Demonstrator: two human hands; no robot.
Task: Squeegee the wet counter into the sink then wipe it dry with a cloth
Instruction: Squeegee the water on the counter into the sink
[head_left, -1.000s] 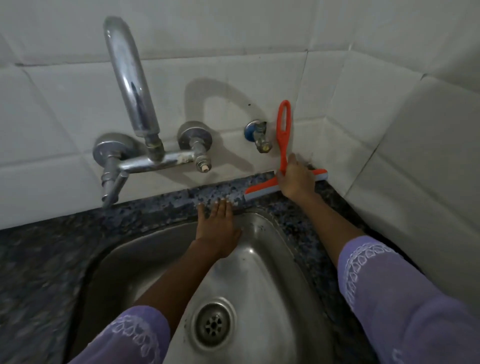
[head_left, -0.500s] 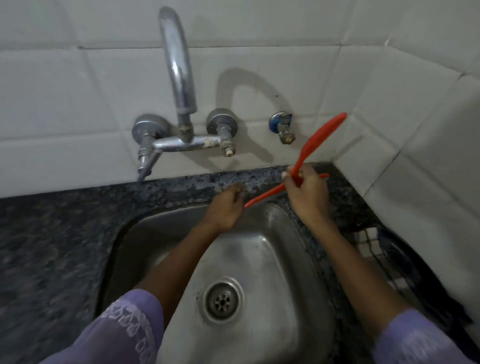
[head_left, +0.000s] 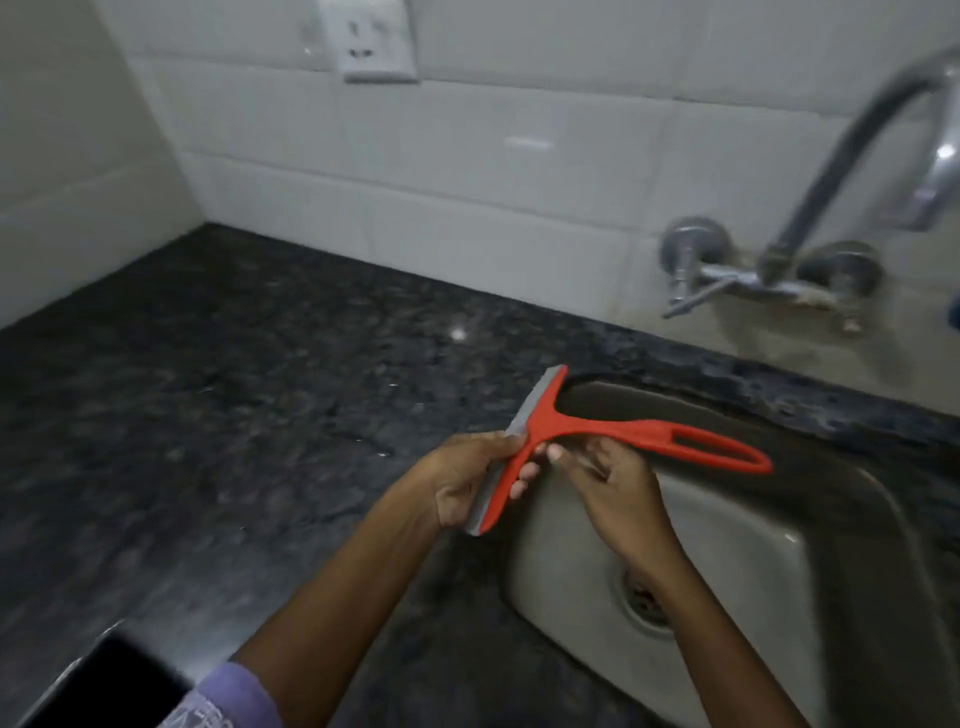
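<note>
The red squeegee (head_left: 639, 434) with a grey rubber blade is held in the air over the left rim of the steel sink (head_left: 779, 561). Its looped handle points right, and the blade faces the dark speckled counter (head_left: 234, 389). My left hand (head_left: 467, 483) grips the lower half of the blade head. My right hand (head_left: 618, 499) is over the sink, and its fingertips pinch the handle's neck from below. The counter surface shines faintly with a few small glints.
A chrome wall faucet (head_left: 831, 182) arches over the sink at the right, and the drain (head_left: 644, 603) lies below my right wrist. A white socket (head_left: 374, 41) sits on the tiled back wall. A tiled side wall closes the left end. A dark box-like object (head_left: 104, 686) fills the bottom-left corner.
The view has swung left from the sink's right corner to the counter on its left. The squeegee left the back ledge and turned handle-right. My left hand now grips its blade head.
</note>
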